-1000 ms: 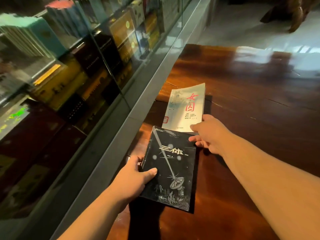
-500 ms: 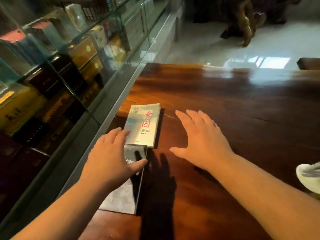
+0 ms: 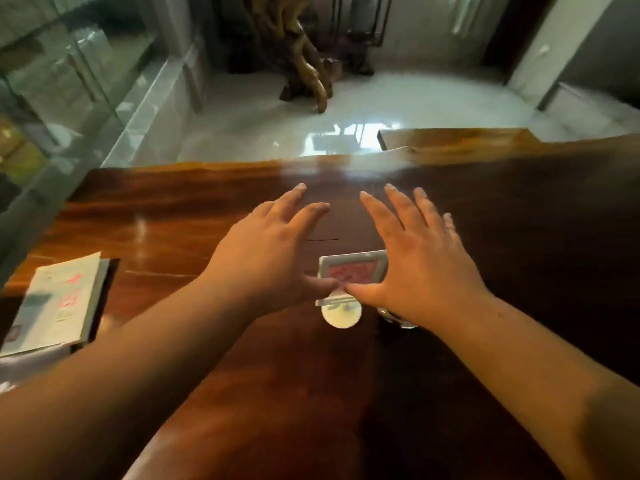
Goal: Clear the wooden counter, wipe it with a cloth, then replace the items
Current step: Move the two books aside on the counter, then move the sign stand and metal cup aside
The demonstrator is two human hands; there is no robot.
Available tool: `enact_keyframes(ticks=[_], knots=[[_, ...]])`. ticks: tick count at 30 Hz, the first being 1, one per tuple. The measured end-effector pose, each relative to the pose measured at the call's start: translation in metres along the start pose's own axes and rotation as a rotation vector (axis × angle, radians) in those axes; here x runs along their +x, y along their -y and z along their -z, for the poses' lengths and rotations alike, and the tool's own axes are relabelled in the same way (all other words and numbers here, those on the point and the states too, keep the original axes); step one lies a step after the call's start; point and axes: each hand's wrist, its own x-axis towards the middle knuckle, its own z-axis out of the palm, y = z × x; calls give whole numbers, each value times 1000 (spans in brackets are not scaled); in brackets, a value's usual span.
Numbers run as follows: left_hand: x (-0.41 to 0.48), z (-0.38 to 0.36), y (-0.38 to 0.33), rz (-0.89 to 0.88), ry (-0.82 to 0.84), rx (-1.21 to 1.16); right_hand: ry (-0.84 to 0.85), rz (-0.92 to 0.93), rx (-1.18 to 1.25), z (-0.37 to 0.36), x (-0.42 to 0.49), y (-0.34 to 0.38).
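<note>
The dark wooden counter [image 3: 180, 216] fills the middle of the head view. A small white-framed stand with a pink card [image 3: 349, 271] sits on a round white base [image 3: 341, 317] at the centre. My left hand [image 3: 266, 251] hovers open just left of it, fingers spread, thumb near the frame's lower left corner. My right hand [image 3: 419, 258] is open on its right side, thumb close to the frame's lower edge. Neither hand grips it. A pale book with red characters [image 3: 60, 303] lies at the counter's left edge, on top of a second book whose grey corner [image 3: 31, 365] shows.
A glass display cabinet [image 3: 62, 98] runs along the left. Beyond the counter's far edge is shiny white floor [image 3: 346, 109] with a gnarled wooden root sculpture [image 3: 304, 64]. A small shiny object [image 3: 394, 315] peeks out under my right wrist.
Both hands let go of the books and swung right to either side of the framed stand. My view turned right, so the books now sit at the far left.
</note>
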Motion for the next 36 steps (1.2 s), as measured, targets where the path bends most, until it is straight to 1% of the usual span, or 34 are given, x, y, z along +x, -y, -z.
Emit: enact_keyframes(ticks=[2, 5, 8, 10, 13, 18, 21, 23, 26, 31, 36], knots=[[19, -15, -32, -21, 28, 33, 23, -71, -13, 2, -14, -38], [42, -41, -62, -8, 93, 96, 97, -155, -20, -8, -31, -82], [56, -64, -72, 7, 113, 194, 167, -159, -56, -27, -43, -105], [61, -76, -72, 14, 114, 230, 190, -150, -60, -43, -44, -111], [63, -89, -67, 35, 116, 224, 207, -136, -30, -63, -39, -113], [52, -98, -45, 19, 108, 120, 184, -123, 47, -79, -25, -100], [42, -88, -19, 36, 83, 97, 158, -99, 41, -79, -9, -76], [35, -74, 10, 49, 51, 106, 126, -39, 35, -77, 5, -50], [21, -46, 63, 120, 19, 110, 98, 69, 47, -76, 30, 4], [-16, -4, 158, 283, 45, 97, 73, 201, 76, -84, 71, 104], [-61, 21, 237, 365, 100, 159, 68, 283, 79, -106, 99, 187]])
